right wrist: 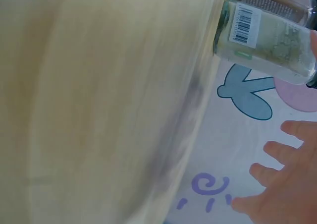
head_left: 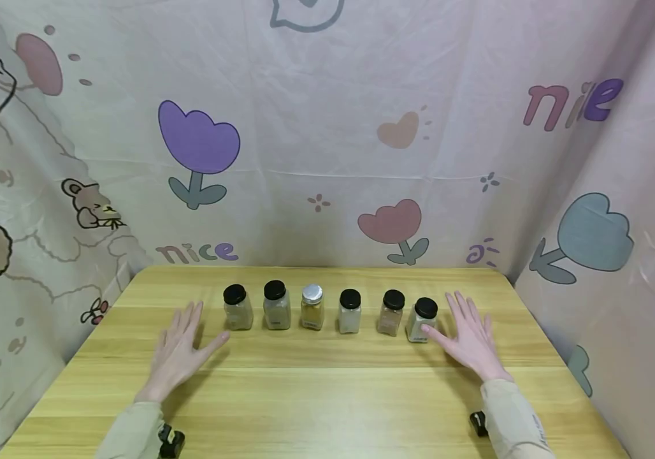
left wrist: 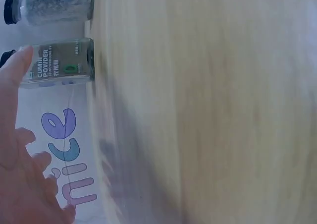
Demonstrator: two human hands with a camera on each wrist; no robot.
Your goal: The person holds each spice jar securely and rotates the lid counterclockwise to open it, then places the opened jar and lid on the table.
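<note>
Several glass spice jars stand upright in a row across the wooden table. At the row's left end is the cumin powder jar [head_left: 238, 309], its label facing the left wrist view. Beside it stands another black-capped jar [head_left: 277, 307], then a silver-capped jar of yellow powder [head_left: 312, 308]. Farther right are a jar of white contents [head_left: 350, 312], a jar of brownish contents [head_left: 390, 313] and a black-capped jar [head_left: 421, 322] at the right end. My left hand [head_left: 179, 350] spreads its fingers left of the row, holding nothing. My right hand [head_left: 469, 335] is likewise spread, its thumb overlapping the end jar; contact cannot be told.
The wooden table [head_left: 316, 408] reaches back to a pale curtain [head_left: 304, 146] printed with flowers and words, which also hangs at both sides. A black wrist device [head_left: 171, 441] shows at the left sleeve, another [head_left: 478, 423] at the right.
</note>
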